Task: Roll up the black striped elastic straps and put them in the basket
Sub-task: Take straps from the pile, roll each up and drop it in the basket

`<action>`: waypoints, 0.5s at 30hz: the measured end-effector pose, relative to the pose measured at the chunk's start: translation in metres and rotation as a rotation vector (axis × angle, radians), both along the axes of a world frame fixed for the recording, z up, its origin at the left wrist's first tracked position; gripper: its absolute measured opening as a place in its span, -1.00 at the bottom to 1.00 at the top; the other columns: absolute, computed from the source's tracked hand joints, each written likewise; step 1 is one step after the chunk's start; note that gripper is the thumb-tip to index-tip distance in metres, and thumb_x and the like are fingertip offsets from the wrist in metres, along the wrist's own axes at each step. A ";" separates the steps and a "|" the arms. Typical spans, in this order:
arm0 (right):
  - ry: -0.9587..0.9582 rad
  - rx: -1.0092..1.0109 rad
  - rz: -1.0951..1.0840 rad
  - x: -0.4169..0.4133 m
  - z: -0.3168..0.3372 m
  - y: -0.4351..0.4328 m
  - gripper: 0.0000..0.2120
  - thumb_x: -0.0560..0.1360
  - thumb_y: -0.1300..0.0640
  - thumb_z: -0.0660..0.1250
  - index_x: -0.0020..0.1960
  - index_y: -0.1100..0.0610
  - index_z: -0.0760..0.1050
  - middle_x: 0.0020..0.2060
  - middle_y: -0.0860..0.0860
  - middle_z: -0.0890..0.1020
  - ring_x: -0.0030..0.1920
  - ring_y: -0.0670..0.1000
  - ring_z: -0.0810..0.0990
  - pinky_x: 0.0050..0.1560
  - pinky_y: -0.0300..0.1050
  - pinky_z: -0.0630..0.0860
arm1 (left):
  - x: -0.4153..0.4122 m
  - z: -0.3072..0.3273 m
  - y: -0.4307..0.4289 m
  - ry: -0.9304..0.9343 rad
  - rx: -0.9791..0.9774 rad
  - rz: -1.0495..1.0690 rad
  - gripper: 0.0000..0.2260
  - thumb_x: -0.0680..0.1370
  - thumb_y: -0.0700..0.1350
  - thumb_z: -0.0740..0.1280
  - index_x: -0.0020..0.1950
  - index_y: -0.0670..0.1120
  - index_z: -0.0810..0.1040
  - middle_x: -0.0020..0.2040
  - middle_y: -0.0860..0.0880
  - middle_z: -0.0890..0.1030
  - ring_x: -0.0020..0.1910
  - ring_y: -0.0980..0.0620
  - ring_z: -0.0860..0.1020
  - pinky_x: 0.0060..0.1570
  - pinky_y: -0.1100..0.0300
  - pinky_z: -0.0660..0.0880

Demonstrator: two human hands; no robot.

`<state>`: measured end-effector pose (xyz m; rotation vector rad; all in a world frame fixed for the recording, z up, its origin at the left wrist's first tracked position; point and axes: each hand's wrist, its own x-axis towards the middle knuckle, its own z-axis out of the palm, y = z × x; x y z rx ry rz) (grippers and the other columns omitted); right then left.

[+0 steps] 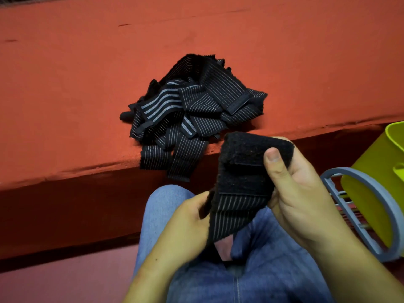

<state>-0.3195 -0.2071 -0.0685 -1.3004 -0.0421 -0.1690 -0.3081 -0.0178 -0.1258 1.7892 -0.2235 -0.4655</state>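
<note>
Both hands hold one strap (244, 182) above the jeans (273, 270): left hand (185, 224) pinches its striped lower edge, right hand (295, 193) grips the fuzzy upper end, thumb on top. More straps lie in a pile (192, 110) on the red ledge (65, 106); basket (376, 171) at far right

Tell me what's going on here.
A person, seated, holds one black striped strap over their lap: the right hand grips its fuzzy upper end, and the left hand pinches the striped lower part. It is not yet rolled up. More straps lie in a pile on the red ledge, some hanging over its edge. A yellow-green basket stands at the right.
</note>
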 end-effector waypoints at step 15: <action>-0.004 0.036 -0.031 -0.001 0.001 -0.001 -0.69 0.45 -0.21 0.41 0.11 -0.09 0.67 0.17 0.12 0.73 0.26 0.20 0.68 0.32 0.26 0.59 | 0.010 -0.023 0.009 0.004 0.063 0.077 -0.95 0.64 -0.17 0.38 0.03 -0.02 0.60 -0.18 -0.26 0.68 -0.28 0.03 0.52 -0.25 0.01 0.41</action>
